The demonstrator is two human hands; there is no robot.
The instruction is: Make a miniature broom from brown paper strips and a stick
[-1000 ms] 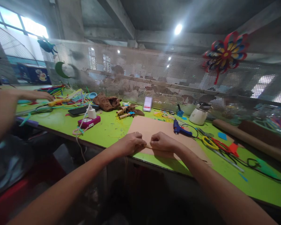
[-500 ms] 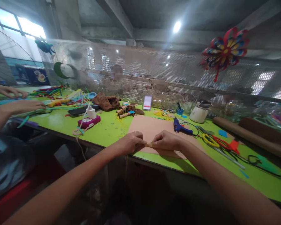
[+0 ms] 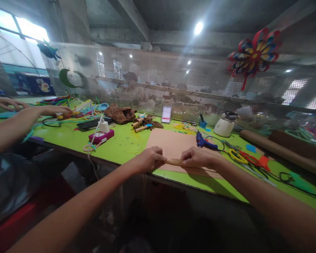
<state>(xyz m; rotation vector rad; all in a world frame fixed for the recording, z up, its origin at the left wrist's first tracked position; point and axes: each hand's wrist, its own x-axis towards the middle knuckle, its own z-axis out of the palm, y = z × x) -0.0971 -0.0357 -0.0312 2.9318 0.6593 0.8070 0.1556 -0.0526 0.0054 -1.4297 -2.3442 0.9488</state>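
A sheet of tan paper (image 3: 171, 142) lies on the green table in front of me. Its near edge is curled into a narrow roll (image 3: 175, 161) between my hands. My left hand (image 3: 150, 160) pinches the left end of that roll, a ring on one finger. Further along the same edge, my right hand (image 3: 196, 157) is closed on the paper with thumb and fingers. A blue glue gun (image 3: 206, 141) rests on the sheet's right side, just beyond my right hand. The fingertips partly cover the rolled edge.
Yellow-handled scissors (image 3: 237, 156), red-handled scissors (image 3: 250, 160) and cables lie to the right. Behind are a cream jug (image 3: 224, 124) and tied paper rolls (image 3: 142, 125). A purple power strip (image 3: 101, 136) stands left. A co-worker's hands (image 3: 55, 110) handle colourful strips at far left.
My right hand has slid right along the paper's edge, so more of the roll shows between my hands. At the left, a co-worker's near hand has moved forward over the strips.
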